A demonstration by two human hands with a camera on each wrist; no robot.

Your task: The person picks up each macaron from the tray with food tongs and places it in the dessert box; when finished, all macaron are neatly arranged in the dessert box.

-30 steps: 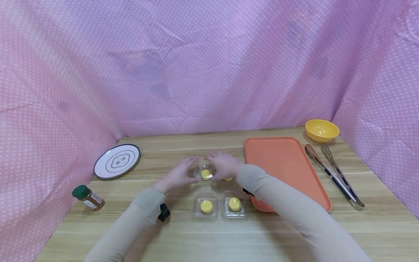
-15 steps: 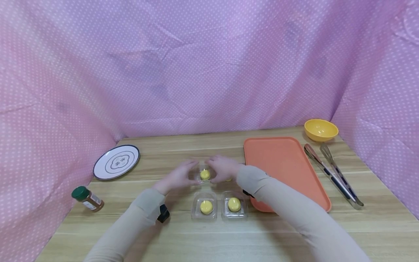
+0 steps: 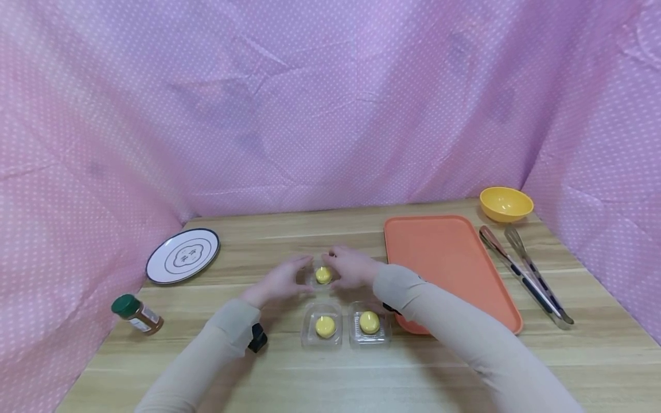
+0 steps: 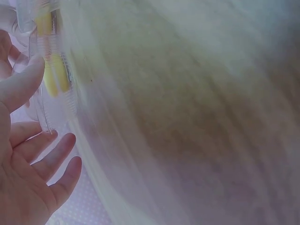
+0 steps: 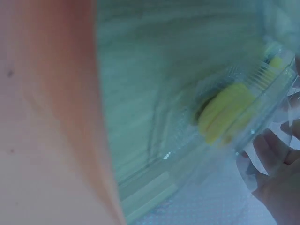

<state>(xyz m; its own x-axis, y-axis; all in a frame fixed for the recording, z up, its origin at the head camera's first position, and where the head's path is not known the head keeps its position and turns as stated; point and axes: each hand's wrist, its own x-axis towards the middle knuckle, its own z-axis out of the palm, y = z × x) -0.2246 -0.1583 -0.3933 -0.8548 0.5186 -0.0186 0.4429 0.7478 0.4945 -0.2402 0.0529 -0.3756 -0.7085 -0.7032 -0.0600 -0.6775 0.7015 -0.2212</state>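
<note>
In the head view my left hand (image 3: 281, 280) and right hand (image 3: 353, 267) hold a small clear plastic box (image 3: 322, 287) from its two sides. A round yellow macaron (image 3: 323, 275) lies inside it. The left wrist view shows my left thumb and a fingertip at the box's edges, with the other fingers spread. The right wrist view has my right fingers at clear plastic, beside a yellow macaron (image 5: 227, 112) in a box. Nearer to me stand two more clear boxes, the left box (image 3: 308, 341) and the right box (image 3: 383, 339), each with a yellow macaron.
Right of the hands lies an orange tray (image 3: 439, 246). Beyond it are metal tongs (image 3: 527, 278) and a yellow bowl (image 3: 506, 205). On the left are a white plate (image 3: 183, 256) and a green-lidded jar (image 3: 137, 314). A pink dotted cloth (image 3: 289, 115) hangs behind the table.
Both hands have moved down slightly and toward me on the held box. The clear plastic that rose above its macaron a second ago now sits lower. The other things have stayed put.
</note>
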